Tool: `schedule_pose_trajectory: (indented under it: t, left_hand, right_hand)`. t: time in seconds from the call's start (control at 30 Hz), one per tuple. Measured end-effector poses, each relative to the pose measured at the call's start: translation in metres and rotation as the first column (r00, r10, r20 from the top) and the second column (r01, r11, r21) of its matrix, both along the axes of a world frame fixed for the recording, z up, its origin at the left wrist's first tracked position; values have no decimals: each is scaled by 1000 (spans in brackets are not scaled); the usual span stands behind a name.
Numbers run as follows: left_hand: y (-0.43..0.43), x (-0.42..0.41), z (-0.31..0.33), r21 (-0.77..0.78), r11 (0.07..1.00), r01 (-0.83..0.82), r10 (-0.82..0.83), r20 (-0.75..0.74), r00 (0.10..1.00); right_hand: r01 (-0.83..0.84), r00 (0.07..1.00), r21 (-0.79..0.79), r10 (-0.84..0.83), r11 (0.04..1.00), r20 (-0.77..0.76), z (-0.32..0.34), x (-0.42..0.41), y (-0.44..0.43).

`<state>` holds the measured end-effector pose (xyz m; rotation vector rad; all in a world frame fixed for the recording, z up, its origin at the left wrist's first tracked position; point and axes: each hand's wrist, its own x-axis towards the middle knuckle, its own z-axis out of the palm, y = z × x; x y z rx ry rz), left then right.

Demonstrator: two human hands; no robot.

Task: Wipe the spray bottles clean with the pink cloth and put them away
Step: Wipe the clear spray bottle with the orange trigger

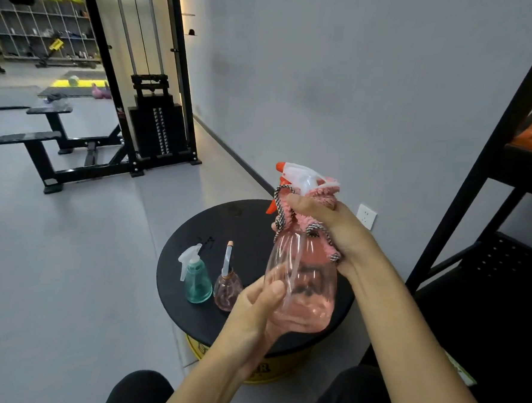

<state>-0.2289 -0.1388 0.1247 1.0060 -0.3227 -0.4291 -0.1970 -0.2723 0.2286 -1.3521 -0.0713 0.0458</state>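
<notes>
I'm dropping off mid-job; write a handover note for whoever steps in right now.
Left hand: holds the big pink bottle by its base, above the stand.
Right hand: grips the cloth round that bottle's neck, below the trigger.
Teal bottle and small pink bottle: upright, side by side on the stand, no hand on them.
Done: big bottle being wiped; none visibly put away.
Left: finish it, wipe the other two, store all three.

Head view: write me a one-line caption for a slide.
Left hand holds a pink spray bottle while the right hand grips the pink cloth round its neck, above a black stool.
</notes>
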Motion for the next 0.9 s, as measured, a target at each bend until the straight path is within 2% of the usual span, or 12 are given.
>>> schedule_pose_trajectory:
  t: [0.1,0.17,0.23,0.33,0.4,0.43,0.5,0.57,0.63,0.7,0.8,0.9]
  left_hand:
    - [1,0,0,90,979,-181,174,74,982]
    - [1,-1,-1,121,968,-220,207,112,972]
    - [2,3,1,112,973,-201,193,79,978]
    - [5,6,4,22,1000,-17,18,-25,1000]
    - [7,3,2,-38,995,94,-97,-67,993]
    - [7,1,1,-66,990,123,-129,-93,987]
    - [8,-1,1,-60,991,117,-122,-87,989]
    - [6,1,2,15,999,43,-43,-31,999]
    - [4,1,3,56,997,-44,44,0,999]
    - [5,1,0,57,994,-96,97,-4,995]
    - [4,3,1,59,991,-118,119,-16,993]
    - [6,7,5,0,1000,-8,8,-152,988]
  right_hand:
    - [355,933,-260,-323,898,156,-4,-4,10]
    - [441,893,-295,-382,848,236,-6,-7,16]
    - [355,930,-221,-321,908,178,-3,-7,15]
    - [18,999,-51,-16,999,31,3,-5,3]
    - [-210,978,106,210,972,5,3,-5,0]
    - [-261,965,151,262,954,11,2,-5,-1]
    - [-205,978,132,207,970,-3,-1,-1,-1]
    - [8,1000,-15,-9,1000,-19,-2,0,3]
    - [230,973,-194,-225,954,48,-3,-2,8]
    - [365,930,-257,-334,895,155,-5,-5,14]
    - [350,934,-245,-319,904,161,-4,-8,15]
    - [112,993,-107,-106,988,55,-6,-6,5]
